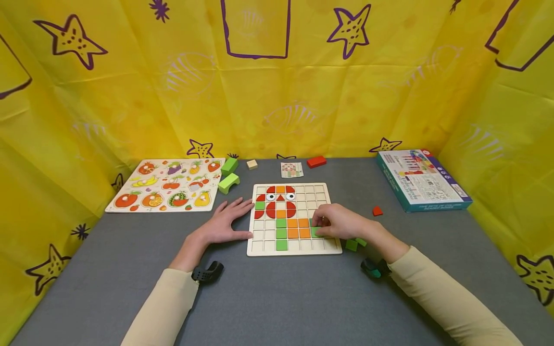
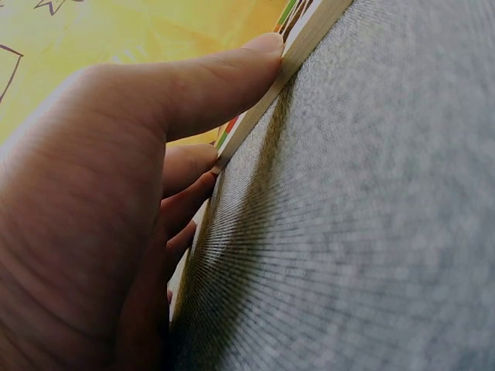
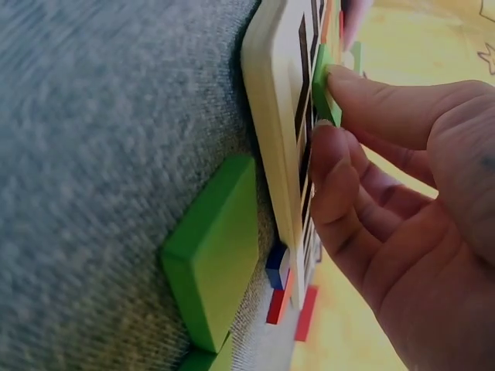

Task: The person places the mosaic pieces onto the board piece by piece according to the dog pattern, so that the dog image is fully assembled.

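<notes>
A wooden grid board (image 1: 264,246) lies on the table, its squares partly filled with red, orange and green tiles that form a bird-like figure. My right hand (image 1: 342,221) pinches a green square tile (image 3: 325,85) between thumb and curled fingers, low over the board's right side beside the orange tiles (image 1: 298,228). The right wrist view shows the tile slightly tilted against the grid. With fingers spread, my left hand (image 1: 225,223) lies flat at the board's left edge, thumb and fingertips touching its rim (image 2: 309,46).
Loose green tiles (image 1: 351,245) lie right of the board, a red piece (image 1: 377,211) beyond them. Behind it sit a pattern card (image 1: 292,169), a red block (image 1: 316,161) and green blocks (image 1: 228,182). A fruit puzzle (image 1: 203,207) is at left, a box (image 1: 426,180) at right.
</notes>
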Demonstrator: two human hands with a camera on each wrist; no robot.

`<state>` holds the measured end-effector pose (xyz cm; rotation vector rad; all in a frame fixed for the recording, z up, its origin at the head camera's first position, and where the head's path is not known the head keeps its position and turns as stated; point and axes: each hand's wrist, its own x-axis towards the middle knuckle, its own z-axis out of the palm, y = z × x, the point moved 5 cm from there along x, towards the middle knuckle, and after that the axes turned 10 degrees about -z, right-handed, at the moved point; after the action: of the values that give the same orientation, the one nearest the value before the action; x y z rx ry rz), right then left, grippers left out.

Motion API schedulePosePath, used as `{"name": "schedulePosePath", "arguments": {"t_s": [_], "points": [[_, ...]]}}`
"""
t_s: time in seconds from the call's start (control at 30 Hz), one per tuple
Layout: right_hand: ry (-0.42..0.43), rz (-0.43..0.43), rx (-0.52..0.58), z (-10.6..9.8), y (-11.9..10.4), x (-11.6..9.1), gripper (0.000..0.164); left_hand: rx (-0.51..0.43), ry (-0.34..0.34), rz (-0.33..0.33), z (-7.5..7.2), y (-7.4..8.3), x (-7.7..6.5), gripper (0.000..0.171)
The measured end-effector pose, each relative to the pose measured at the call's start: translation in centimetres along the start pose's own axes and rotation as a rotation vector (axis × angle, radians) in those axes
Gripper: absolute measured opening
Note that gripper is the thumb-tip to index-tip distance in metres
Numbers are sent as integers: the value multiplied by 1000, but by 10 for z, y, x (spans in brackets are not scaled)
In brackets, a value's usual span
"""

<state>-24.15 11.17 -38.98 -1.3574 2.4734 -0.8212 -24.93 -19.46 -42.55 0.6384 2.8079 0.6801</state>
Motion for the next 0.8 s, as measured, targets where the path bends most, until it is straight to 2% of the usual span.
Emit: {"name": "schedulePosePath", "arguments": {"t_s": [0.37,0.6,0.8], "points": [[-3,-10,27,-3,1,-5,8,18,7,-4,1,-1,2,92],[18,53,61,-15,6,-15,11,17,5,-7,1,-1,2,93],[17,79,79,-24,12,-32,14,15,4,-10,1,-2,1,93]]}}
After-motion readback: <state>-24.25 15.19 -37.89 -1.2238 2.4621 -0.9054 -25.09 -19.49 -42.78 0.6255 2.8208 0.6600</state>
